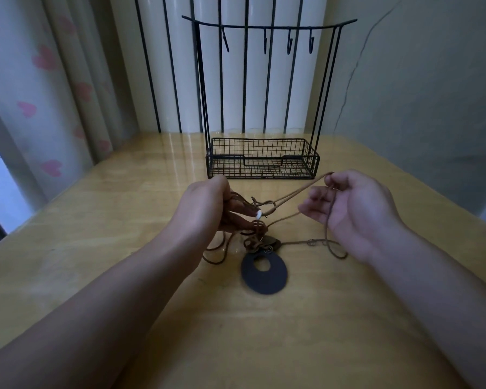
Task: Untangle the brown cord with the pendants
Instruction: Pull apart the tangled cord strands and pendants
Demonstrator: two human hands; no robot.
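Two strands of brown cord (298, 193) run taut from the knot to my right hand (351, 211), fingers pinching the loop up top. Left hand (208, 209) w/ fingers curled round the tangle near the white bead (258, 214). Dark ring pendant (264, 272) lies on the counter (320, 318). Mid-untangle; next, prob. ease that loop back thru the knot w/o yanking.

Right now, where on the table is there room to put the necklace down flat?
Bare wood lies between the left hand and the curtain, and near the table edge below the dark oval pendant. It is crowded between the hands, where the brown cord tangles, and the right hand sits close to the wire basket.
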